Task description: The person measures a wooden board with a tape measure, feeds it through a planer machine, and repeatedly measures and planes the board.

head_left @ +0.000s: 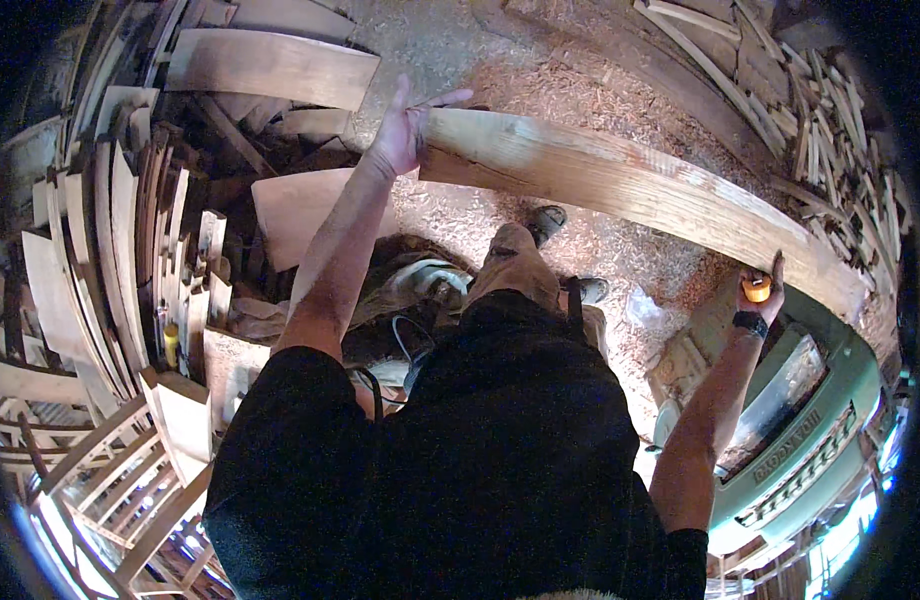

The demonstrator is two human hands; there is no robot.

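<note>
A long pale wooden plank (600, 178) stretches across in front of me, sloping down toward the right. My left hand (405, 135) is at its left end, gripping it there; the thumb and a finger stand apart, and the other fingers are partly hidden. Farther right, my right hand (766, 288) is closed around a small rounded orange object (756, 289), perhaps a tape measure. One finger of that hand reaches up against the plank's near edge. A dark band circles the right wrist. The plank's right end lies over a pale green machine (820, 400).
Stacked boards (110, 250) and a slatted wooden frame (120, 470) crowd the left side. Wide planks (275, 68) lie at the far left. Shavings (540, 90) cover the floor. Thin offcuts (830, 140) are heaped at the far right.
</note>
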